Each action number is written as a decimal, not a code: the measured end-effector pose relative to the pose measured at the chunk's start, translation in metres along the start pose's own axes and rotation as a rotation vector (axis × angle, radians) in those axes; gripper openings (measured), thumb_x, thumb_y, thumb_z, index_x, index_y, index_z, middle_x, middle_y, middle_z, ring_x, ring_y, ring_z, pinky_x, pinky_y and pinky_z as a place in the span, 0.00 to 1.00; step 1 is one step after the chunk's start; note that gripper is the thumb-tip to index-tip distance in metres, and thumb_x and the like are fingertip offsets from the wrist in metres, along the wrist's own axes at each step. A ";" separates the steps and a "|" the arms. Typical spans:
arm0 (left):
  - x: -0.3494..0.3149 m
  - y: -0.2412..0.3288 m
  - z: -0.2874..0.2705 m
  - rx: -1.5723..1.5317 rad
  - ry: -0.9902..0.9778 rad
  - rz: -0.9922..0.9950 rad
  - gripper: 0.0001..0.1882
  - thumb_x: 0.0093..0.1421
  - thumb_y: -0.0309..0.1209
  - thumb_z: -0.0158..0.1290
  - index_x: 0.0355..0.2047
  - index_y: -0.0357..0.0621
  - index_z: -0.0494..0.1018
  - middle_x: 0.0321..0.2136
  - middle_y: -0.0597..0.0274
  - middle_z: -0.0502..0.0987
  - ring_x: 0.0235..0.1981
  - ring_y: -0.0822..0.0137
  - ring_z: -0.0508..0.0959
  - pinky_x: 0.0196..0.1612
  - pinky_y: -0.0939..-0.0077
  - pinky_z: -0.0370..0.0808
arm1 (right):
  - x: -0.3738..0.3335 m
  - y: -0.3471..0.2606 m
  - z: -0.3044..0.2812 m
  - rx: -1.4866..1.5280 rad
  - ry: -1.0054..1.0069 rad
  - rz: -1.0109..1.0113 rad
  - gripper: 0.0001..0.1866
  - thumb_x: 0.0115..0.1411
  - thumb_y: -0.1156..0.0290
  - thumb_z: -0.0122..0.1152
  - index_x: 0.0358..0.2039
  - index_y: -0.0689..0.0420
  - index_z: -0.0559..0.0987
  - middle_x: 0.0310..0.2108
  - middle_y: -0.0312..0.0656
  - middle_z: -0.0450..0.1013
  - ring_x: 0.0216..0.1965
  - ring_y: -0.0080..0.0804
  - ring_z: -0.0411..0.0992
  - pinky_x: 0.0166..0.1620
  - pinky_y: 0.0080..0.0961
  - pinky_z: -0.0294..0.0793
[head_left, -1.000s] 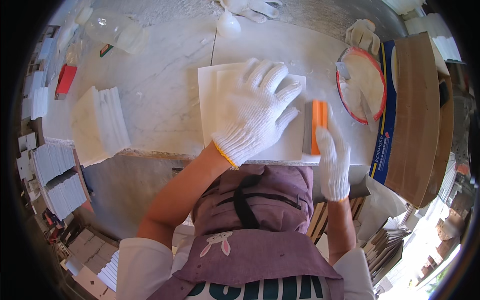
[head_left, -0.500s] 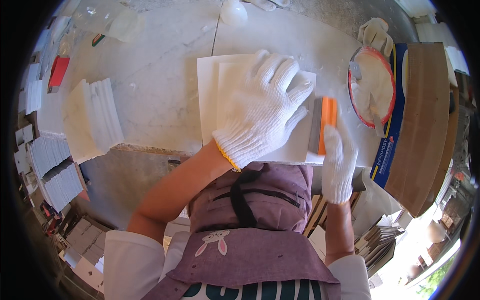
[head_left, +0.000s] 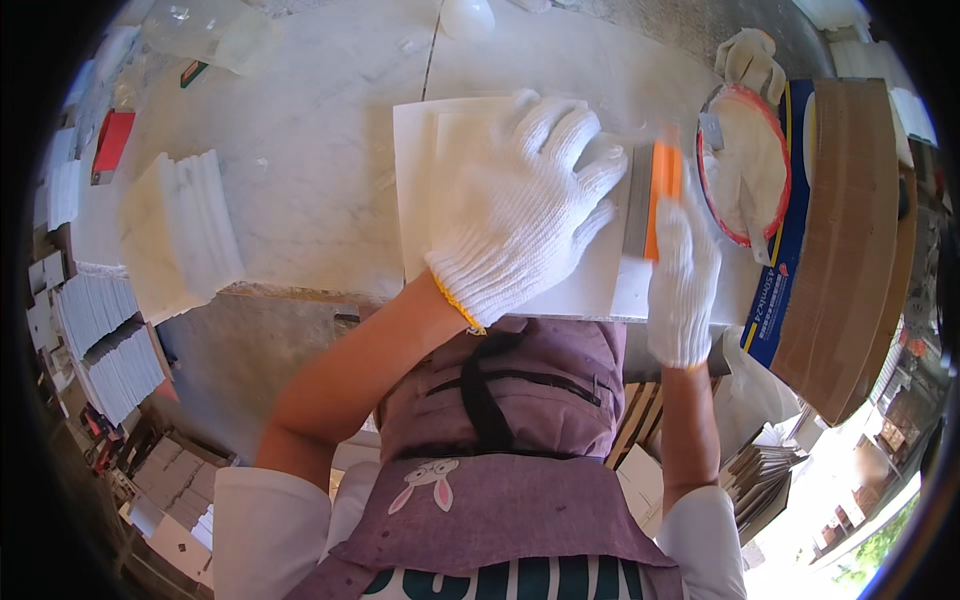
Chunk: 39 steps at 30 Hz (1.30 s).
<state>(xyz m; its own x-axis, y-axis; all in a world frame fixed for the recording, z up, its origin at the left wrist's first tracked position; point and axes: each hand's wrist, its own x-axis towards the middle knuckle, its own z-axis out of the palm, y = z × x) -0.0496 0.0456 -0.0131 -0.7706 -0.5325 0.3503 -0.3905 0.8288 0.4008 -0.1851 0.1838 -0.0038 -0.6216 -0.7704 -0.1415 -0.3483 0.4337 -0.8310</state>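
We count two gloved hands, apart: left hand (head_left: 530, 200) lies flat, fingers a bit spread, on the white sheets (head_left: 415, 180); right hand (head_left: 685, 270) is clamped on the orange block (head_left: 666, 180). One block, grey along its left side. Sheets: at least two layers; we can't count more under the palm. One bowl (head_left: 787, 185) of white paste, one carton (head_left: 850, 230), one spare glove (head_left: 750, 62) just beyond the bowl, one clear bottle (head_left: 195, 30) far left, one pile of slabs (head_left: 185, 235), number unclear.

Block sits on the table (head_left: 310, 150) just beside the sheets' right edge; whether they touch, we can't tell. Its long axis runs away from the wearer, far end slightly blurred, grey side facing the sheets.
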 end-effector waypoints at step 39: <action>-0.002 0.004 0.006 0.055 0.037 0.043 0.17 0.54 0.35 0.61 0.45 0.50 0.79 0.49 0.55 0.74 0.54 0.52 0.71 0.61 0.55 0.66 | -0.013 0.000 -0.004 0.060 -0.045 0.017 0.30 0.68 0.57 0.53 0.61 0.69 0.68 0.45 0.50 0.77 0.47 0.28 0.71 0.52 0.28 0.70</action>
<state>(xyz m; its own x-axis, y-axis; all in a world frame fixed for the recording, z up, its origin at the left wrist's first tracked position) -0.0526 0.0508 -0.0172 -0.7684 -0.5011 0.3981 -0.3848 0.8588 0.3381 -0.1802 0.1962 0.0000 -0.5943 -0.7840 -0.1792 -0.2945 0.4195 -0.8587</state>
